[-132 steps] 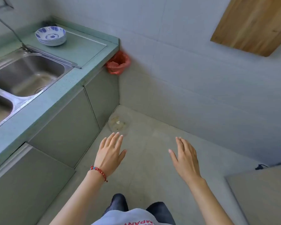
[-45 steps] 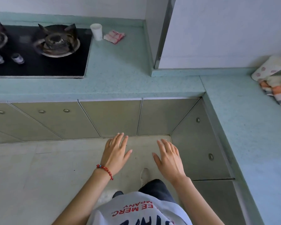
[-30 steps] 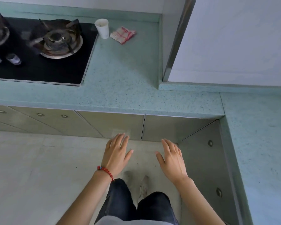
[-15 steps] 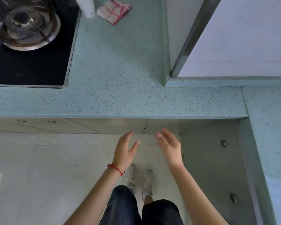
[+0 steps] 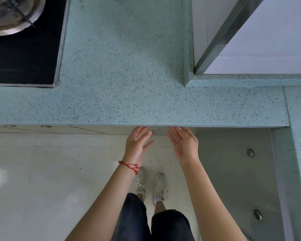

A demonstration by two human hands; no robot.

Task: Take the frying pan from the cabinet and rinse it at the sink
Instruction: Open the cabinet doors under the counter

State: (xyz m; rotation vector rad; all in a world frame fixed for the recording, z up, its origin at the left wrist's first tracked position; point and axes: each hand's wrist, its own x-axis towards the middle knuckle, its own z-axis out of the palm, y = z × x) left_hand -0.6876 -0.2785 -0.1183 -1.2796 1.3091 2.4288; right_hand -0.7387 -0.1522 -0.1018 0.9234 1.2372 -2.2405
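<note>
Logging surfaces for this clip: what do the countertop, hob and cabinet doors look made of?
Countertop: matte green speckled stone or composite, judging by its flecks. Hob: glossy black, probably glass, metal-trimmed. Cabinet doors: smooth grey panels, metal or laminate; unclear.

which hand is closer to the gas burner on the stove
Left. The left hand reaches under the countertop edge, on the side toward the gas burner at the far left. The right hand is beside it, farther right.

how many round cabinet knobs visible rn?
4. Two on the left doors under the counter edge, knob and knob; two on the right-side door, upper and lower. The counter may hide more.
</note>
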